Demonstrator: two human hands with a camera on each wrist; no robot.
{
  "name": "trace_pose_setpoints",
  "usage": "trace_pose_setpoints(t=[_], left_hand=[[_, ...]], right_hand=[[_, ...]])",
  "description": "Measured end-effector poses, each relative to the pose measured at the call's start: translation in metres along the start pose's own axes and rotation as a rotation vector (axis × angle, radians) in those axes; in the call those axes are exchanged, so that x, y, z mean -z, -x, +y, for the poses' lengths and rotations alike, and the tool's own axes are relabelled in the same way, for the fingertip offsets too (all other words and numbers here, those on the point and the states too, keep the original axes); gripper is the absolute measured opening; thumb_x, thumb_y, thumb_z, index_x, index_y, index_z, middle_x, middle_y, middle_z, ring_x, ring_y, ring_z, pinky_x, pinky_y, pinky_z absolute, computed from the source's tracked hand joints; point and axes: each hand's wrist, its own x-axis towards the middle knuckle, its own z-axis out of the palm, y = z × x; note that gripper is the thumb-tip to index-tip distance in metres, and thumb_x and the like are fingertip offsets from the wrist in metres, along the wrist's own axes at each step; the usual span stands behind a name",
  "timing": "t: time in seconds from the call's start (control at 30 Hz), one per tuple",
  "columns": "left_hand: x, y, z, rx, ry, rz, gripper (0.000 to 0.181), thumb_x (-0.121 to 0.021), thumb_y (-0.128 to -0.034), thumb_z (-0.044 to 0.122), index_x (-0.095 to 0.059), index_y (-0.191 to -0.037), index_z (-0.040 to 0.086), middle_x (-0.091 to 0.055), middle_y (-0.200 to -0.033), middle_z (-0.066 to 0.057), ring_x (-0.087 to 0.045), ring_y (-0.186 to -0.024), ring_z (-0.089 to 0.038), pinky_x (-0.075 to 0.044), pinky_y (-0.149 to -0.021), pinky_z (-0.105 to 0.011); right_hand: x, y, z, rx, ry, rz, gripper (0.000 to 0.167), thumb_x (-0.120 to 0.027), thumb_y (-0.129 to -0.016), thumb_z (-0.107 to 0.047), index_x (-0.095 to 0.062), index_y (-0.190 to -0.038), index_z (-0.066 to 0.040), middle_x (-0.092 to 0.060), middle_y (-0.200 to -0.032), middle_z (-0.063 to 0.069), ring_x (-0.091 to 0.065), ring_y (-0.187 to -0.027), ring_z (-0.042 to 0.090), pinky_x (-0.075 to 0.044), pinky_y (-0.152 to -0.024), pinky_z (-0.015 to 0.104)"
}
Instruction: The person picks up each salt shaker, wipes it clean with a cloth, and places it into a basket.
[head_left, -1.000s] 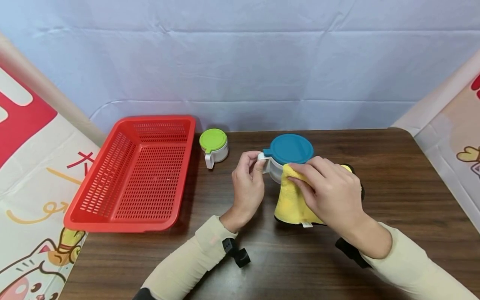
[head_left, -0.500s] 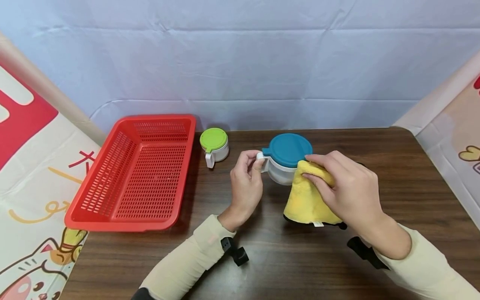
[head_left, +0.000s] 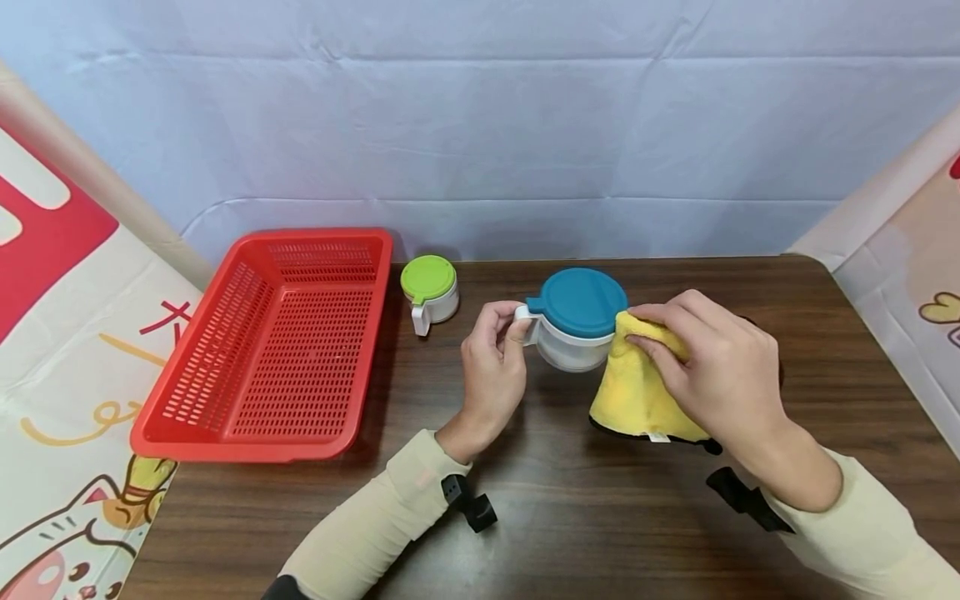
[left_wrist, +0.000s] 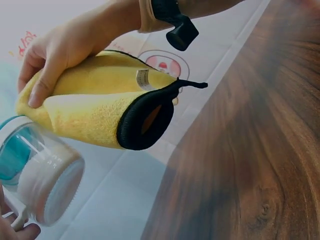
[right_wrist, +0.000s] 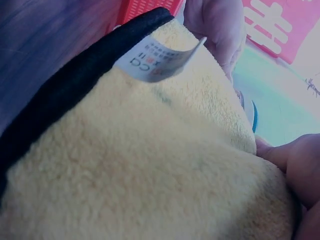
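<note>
A clear jar [head_left: 573,350] with a blue lid [head_left: 583,302] is held by its white handle between the thumb and fingers of the left hand [head_left: 493,375]. In the left wrist view the jar [left_wrist: 55,185] appears tilted, its base showing. The right hand [head_left: 716,375] pinches a yellow cloth [head_left: 637,392] with black edging, whose top corner meets the jar's right side at the lid's rim. Below the fingers the cloth hangs down; its white tag [right_wrist: 155,60] shows in the right wrist view, where the cloth covers most of the jar.
A red perforated basket [head_left: 300,358] stands on the left of the brown wooden table [head_left: 570,517]. Between it and the jar is a small container with a green lid [head_left: 427,278], near the back edge. A pale cloth backdrop [head_left: 480,125] hangs behind.
The right hand and the yellow cloth have moved rightward from the jar's front to its right side, so more of the jar shows. The left hand has hardly moved.
</note>
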Motion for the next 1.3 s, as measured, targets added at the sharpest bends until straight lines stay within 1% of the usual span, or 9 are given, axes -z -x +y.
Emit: trace_pose_setpoints(t=[0.07, 0.2, 0.4, 0.57, 0.8, 0.9, 1.0, 1.13, 1.3], left_hand=[[0.0, 0.0, 0.0, -0.003, 0.0, 0.001, 0.017, -0.058, -0.1032, 0.009, -0.06, -0.111, -0.006, -0.072, -0.109, -0.017, -0.063, -0.091, -0.019, -0.053, -0.08, -0.028], [0.0, 0.0, 0.0, -0.006, -0.001, 0.003, 0.016, -0.059, -0.1027, 0.008, -0.06, -0.111, -0.006, -0.072, -0.109, -0.017, -0.064, -0.092, -0.019, -0.053, -0.08, -0.028], [0.0, 0.001, 0.0, 0.012, 0.001, -0.013, 0.017, -0.059, -0.1028, 0.009, -0.06, -0.112, -0.005, -0.072, -0.11, -0.016, -0.064, -0.092, -0.019, -0.054, -0.081, -0.028], [-0.001, 0.002, 0.0, 0.024, 0.003, -0.035, 0.016, -0.058, -0.1033, 0.009, -0.06, -0.113, -0.004, -0.072, -0.11, -0.015, -0.062, -0.089, -0.017, -0.052, -0.078, -0.026], [-0.002, 0.004, -0.001, 0.014, 0.009, -0.046, 0.014, -0.058, -0.1034, 0.007, -0.06, -0.112, -0.004, -0.073, -0.108, -0.015, -0.061, -0.086, -0.015, -0.052, -0.077, -0.024], [-0.002, 0.004, -0.001, 0.017, 0.011, -0.048, 0.014, -0.058, -0.1033, 0.007, -0.06, -0.112, -0.004, -0.073, -0.107, -0.016, -0.06, -0.085, -0.015, -0.052, -0.076, -0.024], [-0.001, 0.004, -0.001, 0.018, 0.013, -0.05, 0.014, -0.058, -0.1034, 0.007, -0.06, -0.112, -0.004, -0.073, -0.107, -0.016, -0.06, -0.084, -0.015, -0.052, -0.077, -0.024], [-0.001, 0.003, -0.001, 0.019, 0.014, -0.05, 0.014, -0.057, -0.1034, 0.007, -0.06, -0.112, -0.004, -0.073, -0.108, -0.016, -0.062, -0.086, -0.016, -0.053, -0.079, -0.025], [-0.001, 0.003, -0.001, 0.021, 0.012, -0.049, 0.014, -0.057, -0.1036, 0.007, -0.061, -0.111, -0.005, -0.073, -0.108, -0.016, -0.062, -0.087, -0.016, -0.054, -0.08, -0.026]], right_hand=[[-0.001, -0.001, 0.001, -0.01, -0.009, 0.015, 0.029, -0.087, -0.076, -0.013, -0.078, -0.103, -0.008, -0.066, -0.084, 0.004, -0.06, -0.061, 0.019, -0.044, -0.053, 0.038], [-0.004, -0.002, 0.005, -0.02, -0.024, 0.043, 0.035, -0.091, -0.069, -0.006, -0.078, -0.102, -0.008, -0.065, -0.082, 0.004, -0.057, -0.058, 0.02, -0.041, -0.05, 0.039], [-0.004, -0.003, 0.011, -0.025, 0.009, 0.047, 0.031, -0.089, -0.073, -0.008, -0.078, -0.102, -0.008, -0.066, -0.083, 0.005, -0.058, -0.059, 0.021, -0.04, -0.049, 0.038], [-0.004, -0.005, 0.018, -0.008, 0.064, 0.023, 0.025, -0.085, -0.081, -0.013, -0.077, -0.104, -0.007, -0.066, -0.085, 0.005, -0.057, -0.058, 0.019, -0.04, -0.049, 0.035], [-0.01, -0.008, 0.031, -0.032, 0.019, 0.05, 0.036, -0.091, -0.071, -0.008, -0.078, -0.105, -0.008, -0.067, -0.086, 0.008, -0.056, -0.06, 0.021, -0.037, -0.049, 0.036], [-0.008, -0.01, 0.037, -0.024, 0.007, 0.035, 0.037, -0.091, -0.072, -0.01, -0.078, -0.107, -0.008, -0.068, -0.086, 0.007, -0.057, -0.062, 0.021, -0.036, -0.049, 0.034], [-0.006, -0.011, 0.044, 0.004, 0.002, 0.032, 0.032, -0.08, -0.09, -0.033, -0.078, -0.109, -0.009, -0.068, -0.086, 0.007, -0.055, -0.063, 0.021, -0.035, -0.05, 0.033], [-0.002, -0.01, 0.05, 0.043, 0.006, 0.006, 0.06, -0.048, -0.102, -0.061, -0.076, -0.111, -0.008, -0.068, -0.086, 0.007, -0.054, -0.067, 0.022, -0.035, -0.054, 0.033], [0.0, -0.006, 0.054, 0.07, -0.044, -0.024, 0.062, -0.048, -0.101, -0.063, -0.075, -0.104, -0.008, -0.069, -0.085, 0.007, -0.054, -0.073, 0.021, -0.035, -0.062, 0.031]])
